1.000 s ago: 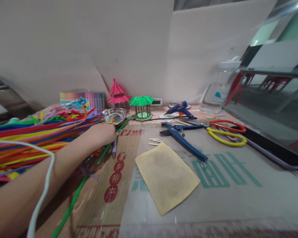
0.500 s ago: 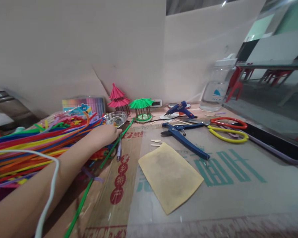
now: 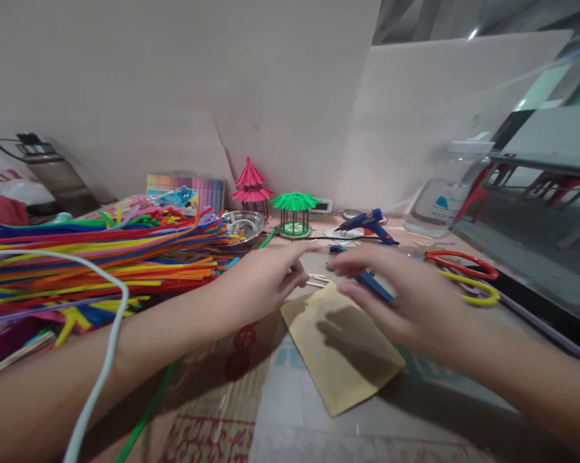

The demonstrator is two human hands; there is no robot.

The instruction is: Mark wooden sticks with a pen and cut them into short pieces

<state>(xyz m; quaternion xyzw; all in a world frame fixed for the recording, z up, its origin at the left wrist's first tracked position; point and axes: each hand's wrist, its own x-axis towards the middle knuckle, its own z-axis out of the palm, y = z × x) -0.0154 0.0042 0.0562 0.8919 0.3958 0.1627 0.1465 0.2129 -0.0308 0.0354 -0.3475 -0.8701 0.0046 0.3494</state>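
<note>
My left hand point(image 3: 271, 273) hovers above the near left corner of the small sticks, its fingers loosely bent and apart, with nothing visible in it. Facing it is my right hand point(image 3: 391, 283), fingers and thumb spread, also holding nothing I can see. Below both lies a tan sheet of sandpaper point(image 3: 338, 379), shaded by the hands. Several short wooden sticks point(image 3: 317, 280) show between the fingertips. Blue-handled cutters point(image 3: 374, 287) are partly hidden behind my right hand.
Bundles of coloured pipe cleaners point(image 3: 101, 251) fill the left side, crossed by a white cable point(image 3: 114, 328). At the back stand a pink model pagoda point(image 3: 249, 180), a green-roofed model pavilion point(image 3: 294, 212) and a blue glue gun point(image 3: 367, 224). Scissors point(image 3: 463, 263) and a water bottle point(image 3: 437, 199) are at right.
My left hand has moved right, from beside the metal bowl to above the table's middle. My right hand has come into view from the right. The camera has turned slightly left.
</note>
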